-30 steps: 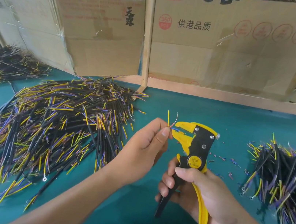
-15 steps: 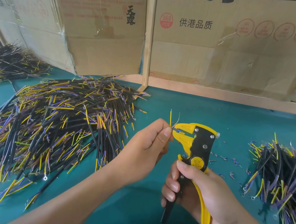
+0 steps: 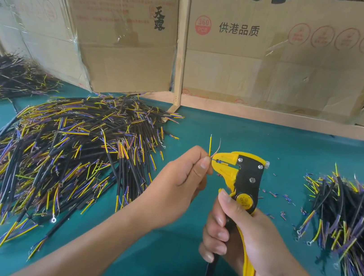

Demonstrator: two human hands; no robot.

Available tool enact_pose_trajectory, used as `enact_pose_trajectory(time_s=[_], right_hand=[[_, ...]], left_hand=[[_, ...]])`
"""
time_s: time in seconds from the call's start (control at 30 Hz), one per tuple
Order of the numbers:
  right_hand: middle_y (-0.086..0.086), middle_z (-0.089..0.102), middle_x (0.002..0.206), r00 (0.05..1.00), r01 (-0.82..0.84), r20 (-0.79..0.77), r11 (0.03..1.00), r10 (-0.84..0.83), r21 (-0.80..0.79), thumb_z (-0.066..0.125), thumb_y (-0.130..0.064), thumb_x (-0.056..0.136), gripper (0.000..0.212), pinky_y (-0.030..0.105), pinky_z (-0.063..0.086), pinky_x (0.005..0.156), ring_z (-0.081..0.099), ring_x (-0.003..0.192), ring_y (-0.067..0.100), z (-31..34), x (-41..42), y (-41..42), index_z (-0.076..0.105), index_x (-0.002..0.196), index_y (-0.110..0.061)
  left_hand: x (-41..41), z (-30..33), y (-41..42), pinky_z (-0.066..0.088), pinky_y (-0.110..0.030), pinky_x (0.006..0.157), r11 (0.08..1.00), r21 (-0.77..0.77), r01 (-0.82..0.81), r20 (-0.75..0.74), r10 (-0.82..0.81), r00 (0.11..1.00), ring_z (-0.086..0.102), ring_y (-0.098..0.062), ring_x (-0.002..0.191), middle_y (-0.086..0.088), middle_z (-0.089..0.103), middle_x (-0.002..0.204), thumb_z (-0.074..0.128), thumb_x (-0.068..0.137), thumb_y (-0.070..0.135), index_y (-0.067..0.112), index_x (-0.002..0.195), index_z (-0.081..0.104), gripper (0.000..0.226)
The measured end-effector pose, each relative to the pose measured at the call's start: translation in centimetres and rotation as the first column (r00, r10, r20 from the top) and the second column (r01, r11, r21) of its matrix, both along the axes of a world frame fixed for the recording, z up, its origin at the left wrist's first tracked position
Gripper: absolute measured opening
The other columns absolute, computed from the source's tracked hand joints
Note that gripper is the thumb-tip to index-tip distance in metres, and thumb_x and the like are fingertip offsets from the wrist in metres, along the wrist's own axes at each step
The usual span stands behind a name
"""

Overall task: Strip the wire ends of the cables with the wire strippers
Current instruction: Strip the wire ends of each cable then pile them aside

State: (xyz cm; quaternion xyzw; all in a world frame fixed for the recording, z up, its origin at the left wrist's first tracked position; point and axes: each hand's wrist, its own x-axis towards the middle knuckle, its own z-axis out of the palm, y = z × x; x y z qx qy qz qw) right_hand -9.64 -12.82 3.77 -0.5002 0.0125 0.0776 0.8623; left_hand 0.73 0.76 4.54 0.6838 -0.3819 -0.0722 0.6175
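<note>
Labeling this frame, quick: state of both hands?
Left hand: pinching the cable's wires, one fed into the stripper's mouth.
Right hand: gripping the wire strippers by the handles.

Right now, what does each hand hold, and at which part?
Left hand pinches the cable near its wire ends; right hand grips the wire strippers by the handles.

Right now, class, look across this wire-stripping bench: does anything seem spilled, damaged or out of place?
Only small litter: cut insulation scraps lie scattered on the green table, between the wire strippers and the right-hand cable pile. They are loose offcuts outside any pile. Nothing looks damaged.
</note>
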Motion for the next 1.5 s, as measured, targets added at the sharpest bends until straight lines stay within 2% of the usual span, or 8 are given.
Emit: enact_pose_trajectory(time_s=[0.17, 0.77, 0.93, 1.2, 1.27, 1.37, 1.4, 1.5], right_hand=[[0.003, 0.024, 0.053, 0.982, 0.174, -0.047, 0.977, -0.181, -0.124, 0.080, -0.054, 0.065, 0.053, 0.024, 0.031, 0.043, 0.022, 0.039, 0.017, 0.2, -0.1, 0.4, 0.044, 0.059, -0.015], [0.005, 0.029, 0.059, 0.993, 0.095, -0.046, 0.970, -0.108, -0.222, 0.079, -0.058, 0.068, 0.055, 0.025, 0.031, 0.044, 0.026, 0.042, 0.017, 0.8, 0.1, -0.9, 0.048, 0.066, -0.013], [0.004, 0.029, 0.058, 0.998, 0.048, -0.036, 0.969, -0.059, -0.244, 0.079, -0.058, 0.070, 0.054, 0.024, 0.030, 0.045, 0.026, 0.043, 0.018, 0.9, 0.0, -1.1, 0.048, 0.065, -0.014], [0.005, 0.029, 0.060, 0.999, -0.007, -0.039, 0.962, -0.003, -0.274, 0.079, -0.057, 0.072, 0.054, 0.024, 0.029, 0.045, 0.026, 0.044, 0.017, 0.9, 0.0, -1.1, 0.047, 0.069, -0.013], [0.004, 0.028, 0.059, 0.999, 0.034, -0.028, 0.971, -0.041, -0.235, 0.079, -0.052, 0.072, 0.051, 0.023, 0.029, 0.044, 0.025, 0.042, 0.016, 1.0, 0.0, -1.6, 0.045, 0.067, -0.014], [0.001, 0.025, 0.055, 0.977, 0.209, -0.016, 0.971, -0.212, -0.113, 0.079, -0.042, 0.079, 0.049, 0.023, 0.029, 0.042, 0.023, 0.040, 0.014, 1.9, 0.1, -3.9, 0.041, 0.065, -0.015], [0.001, 0.026, 0.056, 0.972, 0.234, -0.004, 0.968, -0.235, -0.093, 0.074, -0.040, 0.084, 0.046, 0.024, 0.029, 0.042, 0.023, 0.040, 0.014, 2.0, 0.2, -4.4, 0.041, 0.066, -0.014], [0.007, 0.030, 0.061, 0.986, 0.166, -0.004, 0.986, -0.166, -0.031, 0.068, -0.032, 0.089, 0.035, 0.034, 0.036, 0.045, 0.031, 0.047, 0.020, 1.0, 0.9, -3.7, 0.048, 0.070, -0.010]], left_hand=[[0.2, -0.5, -0.1, 0.025, -0.020, 0.046, 0.999, 0.036, -0.005, 0.031, 0.004, 1.000, 0.027, -0.009, 0.048, 0.013, 0.038, 0.057, 0.037, 0.099, 0.052, 0.028, 0.086, 0.047, 0.029], [2.1, 1.6, 2.1, 0.027, -0.021, 0.050, 0.971, 0.209, -0.117, 0.264, 0.059, 0.963, 0.029, -0.009, 0.054, 0.011, 0.038, 0.058, 0.040, 0.102, 0.042, 0.026, 0.078, 0.048, 0.029], [2.5, 2.4, 3.2, 0.027, -0.025, 0.052, 0.914, 0.293, -0.281, 0.647, 0.027, 0.762, 0.034, -0.016, 0.055, 0.001, 0.041, 0.060, 0.038, 0.105, 0.038, 0.016, 0.090, 0.053, 0.030], [3.3, 2.5, 3.9, 0.030, -0.025, 0.057, 0.898, 0.314, -0.308, 0.771, -0.052, 0.634, 0.031, -0.010, 0.062, 0.007, 0.043, 0.071, 0.034, 0.104, 0.032, 0.007, 0.093, 0.057, 0.035], [4.6, 2.5, 5.6, 0.037, -0.030, 0.058, 0.892, 0.272, -0.362, 0.748, 0.041, 0.663, 0.039, -0.016, 0.062, 0.003, 0.048, 0.070, 0.034, 0.106, 0.027, 0.011, 0.094, 0.057, 0.031], [7.8, 2.9, 10.8, 0.036, -0.038, 0.057, 0.772, 0.010, -0.636, 0.629, 0.489, 0.604, 0.045, -0.024, 0.059, 0.001, 0.049, 0.065, 0.036, 0.104, 0.030, 0.019, 0.092, 0.053, 0.023], [8.2, 3.0, 11.3, 0.037, -0.040, 0.057, 0.752, -0.017, -0.659, 0.617, 0.526, 0.585, 0.046, -0.027, 0.058, -0.001, 0.049, 0.063, 0.036, 0.104, 0.032, 0.020, 0.091, 0.051, 0.023], [7.0, 2.2, 8.0, 0.036, -0.032, 0.054, 0.844, 0.128, -0.521, 0.698, 0.297, 0.652, 0.039, -0.018, 0.054, 0.005, 0.042, 0.058, 0.037, 0.104, 0.035, 0.018, 0.092, 0.049, 0.024]])
